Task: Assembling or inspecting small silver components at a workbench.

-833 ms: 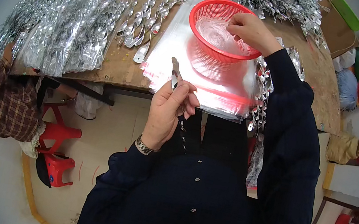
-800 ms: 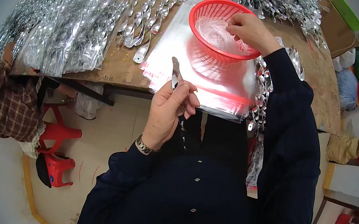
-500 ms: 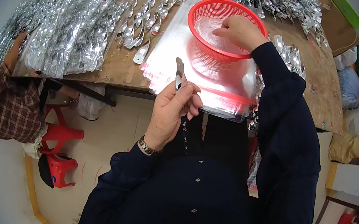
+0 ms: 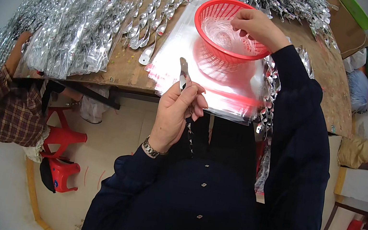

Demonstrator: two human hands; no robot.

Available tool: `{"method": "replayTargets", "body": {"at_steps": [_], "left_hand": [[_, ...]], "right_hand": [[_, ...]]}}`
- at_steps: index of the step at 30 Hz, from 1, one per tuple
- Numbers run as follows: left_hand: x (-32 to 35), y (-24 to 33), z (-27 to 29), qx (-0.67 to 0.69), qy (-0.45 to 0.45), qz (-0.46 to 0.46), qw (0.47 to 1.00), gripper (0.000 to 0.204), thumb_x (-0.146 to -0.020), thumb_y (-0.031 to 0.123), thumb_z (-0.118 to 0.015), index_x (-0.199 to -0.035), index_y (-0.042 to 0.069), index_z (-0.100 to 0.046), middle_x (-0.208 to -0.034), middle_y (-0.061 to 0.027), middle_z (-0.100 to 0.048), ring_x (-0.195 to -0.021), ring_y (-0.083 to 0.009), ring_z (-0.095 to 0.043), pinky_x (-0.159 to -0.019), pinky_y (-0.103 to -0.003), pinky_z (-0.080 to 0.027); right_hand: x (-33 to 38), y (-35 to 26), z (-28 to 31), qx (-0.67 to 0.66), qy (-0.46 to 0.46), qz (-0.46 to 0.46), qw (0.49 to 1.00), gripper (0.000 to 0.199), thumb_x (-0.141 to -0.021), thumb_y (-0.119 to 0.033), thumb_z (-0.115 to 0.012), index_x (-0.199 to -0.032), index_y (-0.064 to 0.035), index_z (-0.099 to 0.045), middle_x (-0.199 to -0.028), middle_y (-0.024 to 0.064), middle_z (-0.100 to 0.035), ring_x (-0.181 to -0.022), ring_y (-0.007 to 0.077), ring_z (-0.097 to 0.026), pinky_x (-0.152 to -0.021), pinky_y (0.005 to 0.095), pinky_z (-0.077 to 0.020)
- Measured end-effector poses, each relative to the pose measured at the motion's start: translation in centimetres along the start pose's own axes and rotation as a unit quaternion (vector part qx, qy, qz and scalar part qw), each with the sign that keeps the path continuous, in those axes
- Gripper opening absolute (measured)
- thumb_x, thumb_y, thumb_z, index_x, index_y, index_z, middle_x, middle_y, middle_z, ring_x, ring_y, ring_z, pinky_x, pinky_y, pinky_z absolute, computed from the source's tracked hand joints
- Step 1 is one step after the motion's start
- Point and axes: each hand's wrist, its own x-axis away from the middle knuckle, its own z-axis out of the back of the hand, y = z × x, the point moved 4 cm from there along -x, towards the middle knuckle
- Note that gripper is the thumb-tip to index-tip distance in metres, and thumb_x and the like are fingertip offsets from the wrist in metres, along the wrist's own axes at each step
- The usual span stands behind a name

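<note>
Silver twisted strip and red basket, centre and upper centre of the frame.
The slim silver spiral strip (image 4: 184, 74) stands nearly upright at centre, its lower part hidden. The round red mesh basket (image 4: 210, 17) sits upright on clear plastic bags (image 4: 174, 55), holding thin clear loops.

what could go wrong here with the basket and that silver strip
1. The right hand reaches into the red basket, which sits on a slippery stack of clear bags; a tug could slide the basket or shift the stack.
2. The stack overhangs the table edge, so bags might slip to the floor.
3. The left hand holds a silver strip only by its fingers; its hanging tail could snag on the table edge or drop.
</note>
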Motion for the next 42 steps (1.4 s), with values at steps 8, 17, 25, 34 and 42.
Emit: {"method": "replayTargets", "body": {"at_steps": [8,17,25,34,42], "left_hand": [[-0.4,0.4,-0.4,-0.001,-0.006,-0.009,1.0,0.02,-0.099,0.019,-0.05,-0.102,0.001,-0.057,-0.079,-0.0054,-0.063,-0.063,-0.0074,-0.056,-0.055,-0.019,-0.042],[-1.0,2.3,-2.4,-0.029,-0.001,-0.018,0.999,0.024,-0.096,0.013,-0.052,-0.115,-0.003,-0.054,-0.073,-0.004,-0.057,-0.062,-0.0101,-0.052,-0.056,-0.022,-0.04],[-2.2,2.7,-4.4,-0.01,-0.024,-0.026,0.999,0.032,-0.094,0.014,-0.058,-0.121,-0.001,-0.055,-0.07,-0.0011,-0.057,-0.06,-0.0079,-0.053,-0.055,-0.021,-0.04],[-1.6,1.2,-6.0,-0.014,-0.064,-0.005,0.998,0.02,-0.092,0.015,-0.061,-0.107,0.002,-0.063,-0.068,0.0003,-0.057,-0.06,-0.0069,-0.053,-0.054,-0.02,-0.04],[-0.3,0.6,-6.2,-0.061,-0.068,0.02,0.996,0.014,-0.093,0.013,-0.058,-0.098,0.0,-0.061,-0.068,-0.0039,-0.058,-0.06,-0.0114,-0.054,-0.054,-0.023,-0.04]], "right_hand": [[2.8,-2.1,1.6,-0.189,-0.003,0.023,0.982,0.015,-0.094,-0.024,-0.058,-0.091,-0.0096,-0.062,-0.087,-0.0025,-0.067,-0.068,0.0001,-0.051,-0.06,0.0155,-0.0396],[7.7,-4.5,1.4,-0.331,-0.019,0.064,0.941,0.019,-0.096,-0.025,-0.056,-0.095,-0.0069,-0.062,-0.091,-0.0016,-0.065,-0.066,-0.0011,-0.048,-0.057,0.0144,-0.0383],[12.7,-6.3,-1.2,-0.426,-0.016,0.036,0.904,0.018,-0.095,-0.017,-0.055,-0.098,-0.0016,-0.064,-0.076,-0.0031,-0.057,-0.065,0.0019,-0.045,-0.058,0.0167,-0.0349],[15.9,-6.3,-3.2,-0.42,0.038,0.026,0.907,0.017,-0.094,-0.016,-0.056,-0.099,-0.0018,-0.065,-0.071,-0.0059,-0.051,-0.063,0.0016,-0.041,-0.057,0.017,-0.0318],[17.7,-4.4,-3.9,-0.43,0.067,0.011,0.9,0.016,-0.094,-0.015,-0.056,-0.098,-0.0017,-0.064,-0.071,-0.0052,-0.05,-0.063,0.0023,-0.04,-0.056,0.0181,-0.0302]]}}
